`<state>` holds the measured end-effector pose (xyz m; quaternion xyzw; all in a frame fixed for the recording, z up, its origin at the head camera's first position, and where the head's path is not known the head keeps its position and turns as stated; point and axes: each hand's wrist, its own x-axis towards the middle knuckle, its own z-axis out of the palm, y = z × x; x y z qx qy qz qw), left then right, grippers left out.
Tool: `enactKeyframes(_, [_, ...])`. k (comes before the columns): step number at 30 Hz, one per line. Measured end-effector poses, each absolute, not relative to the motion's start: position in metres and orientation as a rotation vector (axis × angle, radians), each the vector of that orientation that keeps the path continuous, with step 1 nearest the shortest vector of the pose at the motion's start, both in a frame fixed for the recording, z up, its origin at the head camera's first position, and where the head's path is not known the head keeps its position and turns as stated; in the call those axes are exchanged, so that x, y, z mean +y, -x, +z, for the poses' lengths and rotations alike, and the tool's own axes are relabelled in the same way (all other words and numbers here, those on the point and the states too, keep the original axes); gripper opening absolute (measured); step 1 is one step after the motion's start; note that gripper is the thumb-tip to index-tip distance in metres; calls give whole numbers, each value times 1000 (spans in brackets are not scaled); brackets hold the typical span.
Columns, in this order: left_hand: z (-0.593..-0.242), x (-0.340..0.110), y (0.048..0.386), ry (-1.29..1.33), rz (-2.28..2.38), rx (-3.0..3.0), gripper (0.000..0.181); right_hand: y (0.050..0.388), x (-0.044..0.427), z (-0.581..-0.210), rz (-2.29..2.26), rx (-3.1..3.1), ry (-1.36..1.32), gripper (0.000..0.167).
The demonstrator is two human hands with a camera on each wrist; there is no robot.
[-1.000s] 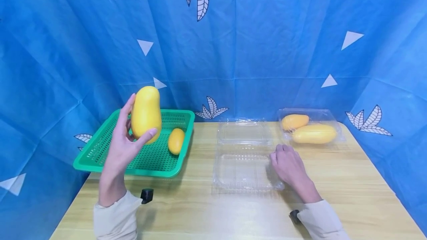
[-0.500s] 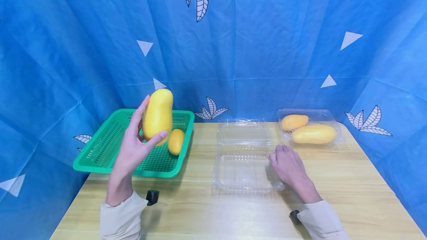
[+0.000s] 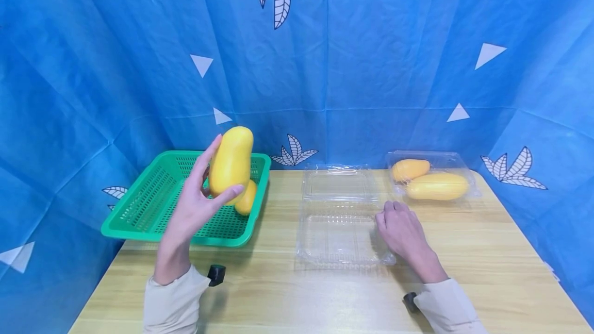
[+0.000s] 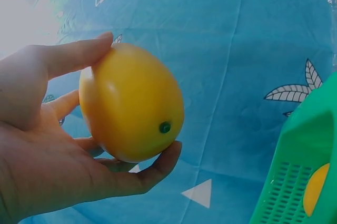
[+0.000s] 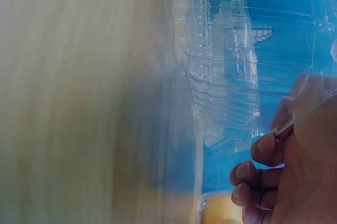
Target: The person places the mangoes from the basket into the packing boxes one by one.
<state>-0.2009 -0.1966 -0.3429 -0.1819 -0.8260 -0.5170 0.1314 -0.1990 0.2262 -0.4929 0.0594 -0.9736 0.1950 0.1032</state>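
Note:
A large yellow fruit (image 3: 231, 164) is held up by the left hand (image 3: 197, 207) over the green basket (image 3: 171, 236). In the left wrist view the fingers and thumb curl round the fruit (image 4: 134, 103), its green stem spot showing. Behind it in the head view, a smaller orange-yellow fruit (image 3: 246, 199) lies in the basket, partly covered. The right hand (image 3: 402, 231) pinches the right edge of a clear plastic container (image 3: 343, 236), which stands with its lid folded back. The right wrist view shows that hand (image 5: 300, 166) with thumb and finger on the rim of the container (image 5: 253, 66).
At the back right of the wooden table (image 3: 287, 293), a second clear container (image 3: 445, 157) holds a small orange fruit (image 3: 410, 169) and a longer yellow one (image 3: 438, 186). A blue patterned curtain (image 3: 371, 66) surrounds the table at the back and sides.
The left hand has carried the large yellow fruit to the right and slightly down, so it now partly covers the smaller fruit in the basket. The right hand has stayed in place.

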Motion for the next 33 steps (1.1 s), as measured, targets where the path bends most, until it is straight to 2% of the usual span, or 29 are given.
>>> enactKeyframes(33, [-356, -163, 205, 664, -1513, -2544, 94, 199, 226, -493, 562, -2865, -189, 23])
